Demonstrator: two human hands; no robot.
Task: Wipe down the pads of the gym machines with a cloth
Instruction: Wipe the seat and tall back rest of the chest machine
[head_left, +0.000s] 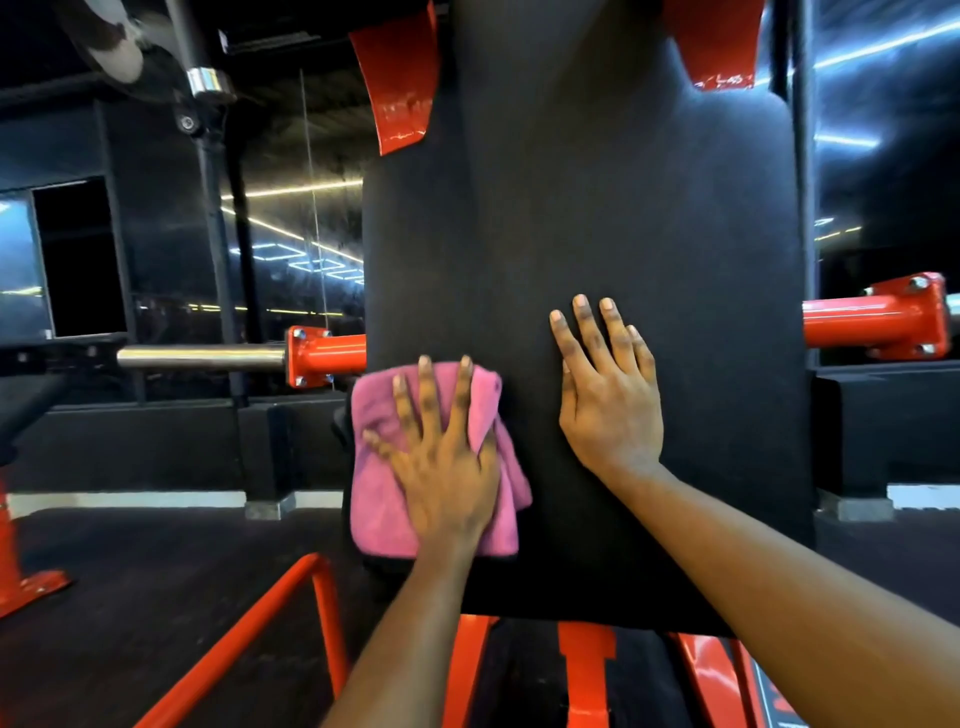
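Observation:
A large black back pad (597, 218) of a red-framed gym machine fills the middle of the head view. My left hand (441, 457) lies flat with spread, straight fingers on a pink cloth (379, 499), pressing it against the pad's lower left edge. Part of the cloth hangs past that edge. To the right, my right hand (608, 395) rests flat on the bare pad, fingers straight and close together, holding nothing.
Red plate-loading horns stick out on both sides of the pad, one with a chrome bar (202, 357) at left, one at right (878, 319). Red frame tubes (249, 629) run below. Dark floor and mirrored walls surround the machine.

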